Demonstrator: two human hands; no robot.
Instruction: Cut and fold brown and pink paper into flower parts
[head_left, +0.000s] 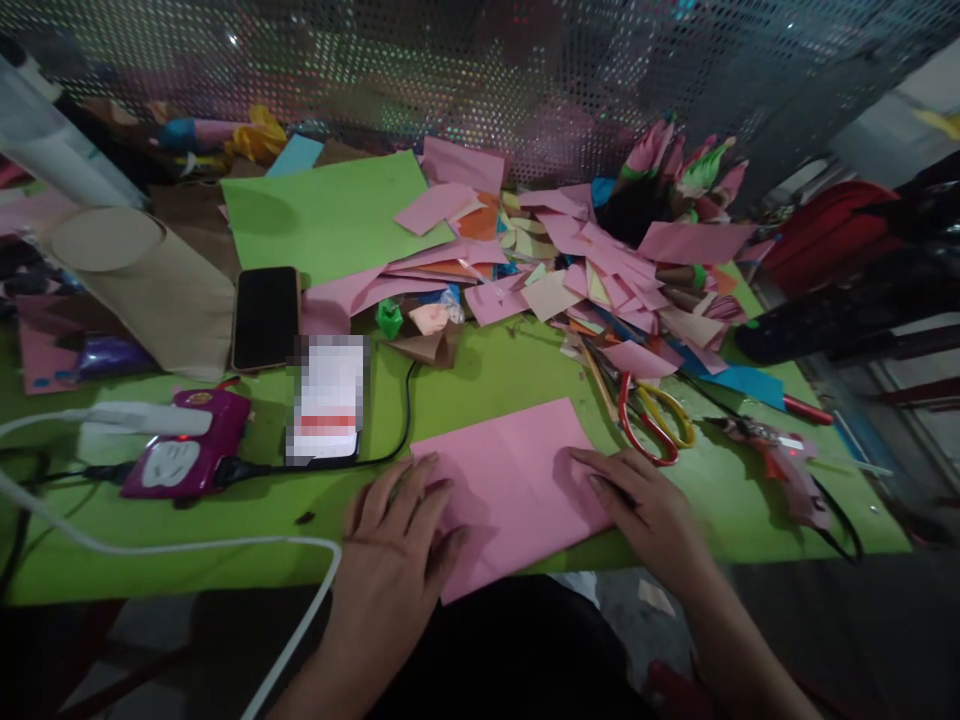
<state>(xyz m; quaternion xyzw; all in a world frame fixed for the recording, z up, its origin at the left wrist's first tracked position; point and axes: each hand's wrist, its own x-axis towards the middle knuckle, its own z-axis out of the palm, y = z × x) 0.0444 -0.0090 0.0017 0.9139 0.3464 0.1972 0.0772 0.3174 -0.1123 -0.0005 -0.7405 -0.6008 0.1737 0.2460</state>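
"Pressing on something, are they, those two hands?"

"Both are lying palm down on a pink paper sheet [514, 480]. It is sitting flat at the near edge of the tabletop [487, 375], about midway along, turned at a slant, with its near corner hanging just over that edge."

"How is the left hand [397, 535] sitting?"

"It is coming up from below the near edge, forearm angled inward, and covering the sheet's near left part. Its fingers are lying flat and slightly spread, tips pointing away from the person – nothing is being pinched."

"And the right hand [641, 500]?"

"It is reaching in from the right, wrist over the near edge and fingers pointing left. They are stretched out loosely side by side, with the tips resting on the sheet's right edge. The thumb is hiding under the hand, so I cannot tell where it is sitting."

"What is lying around them?"

"Red and yellow scissors [652, 415] are lying just beyond the right hand, and a glue gun [780, 455] is lying further towards the right edge. A heap of paper scraps [585, 270] is crowding the far right part. A black cable [405, 420] is running past the sheet's far left corner, and a white cable [187, 545] is looping along the near edge beside the left wrist."
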